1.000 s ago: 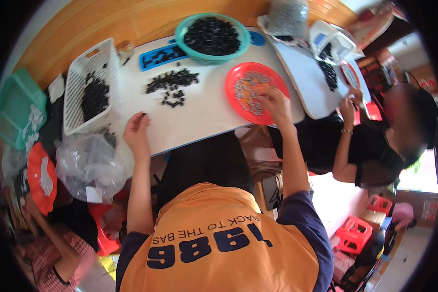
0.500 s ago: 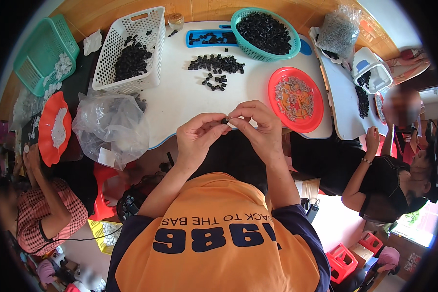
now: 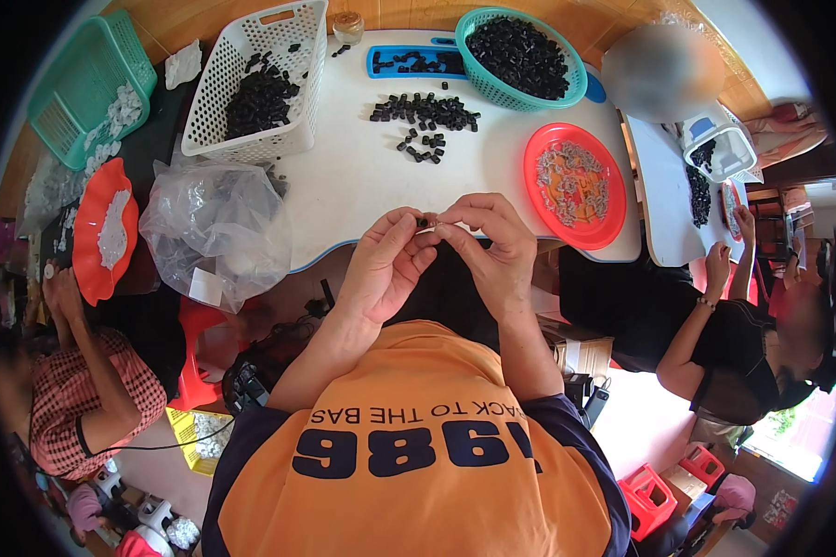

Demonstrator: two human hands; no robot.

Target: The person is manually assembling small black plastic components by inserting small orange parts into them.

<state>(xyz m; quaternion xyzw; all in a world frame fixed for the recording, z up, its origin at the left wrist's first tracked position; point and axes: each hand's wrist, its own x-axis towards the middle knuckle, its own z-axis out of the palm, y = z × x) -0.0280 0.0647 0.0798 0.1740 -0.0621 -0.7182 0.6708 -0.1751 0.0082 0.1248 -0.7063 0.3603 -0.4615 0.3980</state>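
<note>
In front of my chest, near the table's front edge, my two hands meet at the fingertips. My left hand (image 3: 385, 265) pinches a small black cylindrical part (image 3: 424, 223) between thumb and forefinger, its other fingers loosely curled. Thumb and forefinger of my right hand (image 3: 494, 251) are closed right against that part; a tiny shiny piece seems to be between them, too small to make out. Beyond my hands, more black parts (image 3: 427, 112) lie loose on the white table (image 3: 344, 186). To the right sits a red plate (image 3: 613, 218) of small, shiny, greyish pieces.
At the back stand a white basket (image 3: 195, 139), a blue tray (image 3: 373, 72) and a green basket (image 3: 478, 91), all with black parts. A clear plastic bag (image 3: 214, 223) hangs over the table's left edge. Co-workers sit on both sides, one's arm (image 3: 683, 334) at right.
My left hand's lower fingers have opened out from their curl, and its thumb has shifted up on the black part. My right hand stays nearly in place. The view has shifted slightly.
</note>
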